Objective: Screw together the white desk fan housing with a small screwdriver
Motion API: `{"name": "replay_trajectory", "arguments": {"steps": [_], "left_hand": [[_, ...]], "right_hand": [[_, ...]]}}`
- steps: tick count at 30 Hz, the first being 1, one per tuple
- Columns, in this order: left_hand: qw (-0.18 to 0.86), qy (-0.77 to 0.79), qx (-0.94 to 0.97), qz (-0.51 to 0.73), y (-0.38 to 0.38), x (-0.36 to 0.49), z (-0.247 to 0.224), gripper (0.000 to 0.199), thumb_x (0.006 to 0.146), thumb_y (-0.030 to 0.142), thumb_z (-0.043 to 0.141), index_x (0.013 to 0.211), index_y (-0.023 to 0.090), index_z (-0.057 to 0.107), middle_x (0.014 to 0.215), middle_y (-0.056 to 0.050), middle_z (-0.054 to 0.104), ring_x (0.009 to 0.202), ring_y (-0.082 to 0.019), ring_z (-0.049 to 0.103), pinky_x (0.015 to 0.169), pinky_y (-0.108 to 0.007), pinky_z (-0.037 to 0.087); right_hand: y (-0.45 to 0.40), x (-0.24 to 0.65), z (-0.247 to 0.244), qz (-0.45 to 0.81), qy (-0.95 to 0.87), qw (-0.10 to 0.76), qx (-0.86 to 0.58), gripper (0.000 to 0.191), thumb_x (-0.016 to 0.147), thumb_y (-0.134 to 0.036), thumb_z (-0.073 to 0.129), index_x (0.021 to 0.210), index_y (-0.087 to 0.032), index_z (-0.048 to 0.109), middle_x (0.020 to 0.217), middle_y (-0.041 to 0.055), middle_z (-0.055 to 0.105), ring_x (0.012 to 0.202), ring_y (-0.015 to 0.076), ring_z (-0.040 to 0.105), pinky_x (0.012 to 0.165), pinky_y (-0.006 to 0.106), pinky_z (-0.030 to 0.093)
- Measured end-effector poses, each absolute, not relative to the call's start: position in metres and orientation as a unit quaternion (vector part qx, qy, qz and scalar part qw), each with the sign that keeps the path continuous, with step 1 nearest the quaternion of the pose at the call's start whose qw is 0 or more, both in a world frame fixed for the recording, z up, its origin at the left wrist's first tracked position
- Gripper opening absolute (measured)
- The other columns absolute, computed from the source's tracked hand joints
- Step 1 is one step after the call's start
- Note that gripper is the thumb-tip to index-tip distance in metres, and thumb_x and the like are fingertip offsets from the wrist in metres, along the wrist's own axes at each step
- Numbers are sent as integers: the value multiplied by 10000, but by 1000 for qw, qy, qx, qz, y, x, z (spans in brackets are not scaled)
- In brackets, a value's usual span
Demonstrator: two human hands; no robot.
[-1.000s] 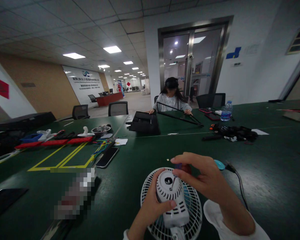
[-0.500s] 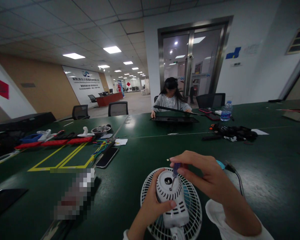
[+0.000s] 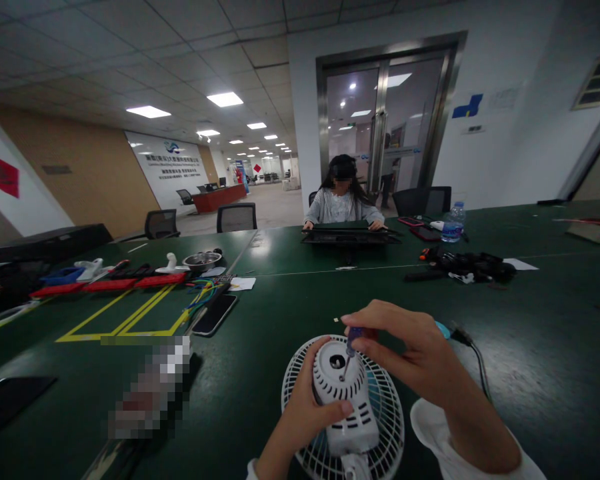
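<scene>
A white fan (image 3: 353, 433) lies grille down on the green table, its motor housing facing up. My left hand (image 3: 305, 407) is wrapped round the housing, thumb on the near side and fingers on the far left. Between the fingertips and thumb of my right hand (image 3: 405, 347) is a small screwdriver (image 3: 353, 339) with a purple handle. Its shaft slants down to a screw hole on the housing top, beside a round dark opening. Whether the tip sits on a screw is too small to tell.
Across the green table (image 3: 280, 313), a person holds a black flat panel (image 3: 350, 235). A phone (image 3: 215, 315), wires and a metal bowl (image 3: 203, 260) lie left. A bottle (image 3: 453, 223), black items (image 3: 470, 265) and a plug (image 3: 461, 335) are right.
The person across the table has lowered the tilted black panel, both hands now at its ends. My right fingers have shifted slightly on the screwdriver. My left hand and the fan look unmoved.
</scene>
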State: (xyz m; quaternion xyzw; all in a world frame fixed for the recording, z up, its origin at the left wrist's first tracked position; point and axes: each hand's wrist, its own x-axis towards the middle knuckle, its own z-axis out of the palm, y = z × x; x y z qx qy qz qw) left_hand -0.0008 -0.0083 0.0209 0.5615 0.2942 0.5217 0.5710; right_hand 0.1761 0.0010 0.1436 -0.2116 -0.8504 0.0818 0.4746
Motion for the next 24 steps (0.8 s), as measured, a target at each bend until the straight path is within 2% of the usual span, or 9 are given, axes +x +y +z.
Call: {"name": "replay_trajectory", "arguments": {"steps": [7,15,24], "left_hand": [[576,288,561,520,-9,0,23,773,584,265,773,1252,223,385,1245,-93,522,1163,-298,492,1010,-426,351],[572,294,565,517,-9,0,24,766,592,263,768,1253,222,383,1251,-87,519,1177,-287,480,1022,-408,343],[586,295,544,524,-9,1,21,793,569,260,782,1253,215,384,1235,-97,529,1152,-300,498,991,-414,374]], "right_hand": [[-1,178,147,42,-848,473,-237,209,813,-126,583,1016,-172,594,814,19,673,678,94,601,616,195,485],[-4,175,147,-13,-835,482,-264,169,819,-167,586,987,-164,595,769,16,662,626,89,584,591,193,474],[-4,168,144,25,-827,480,-291,76,822,-252,574,835,-185,541,650,-18,590,531,78,542,511,178,454]]}}
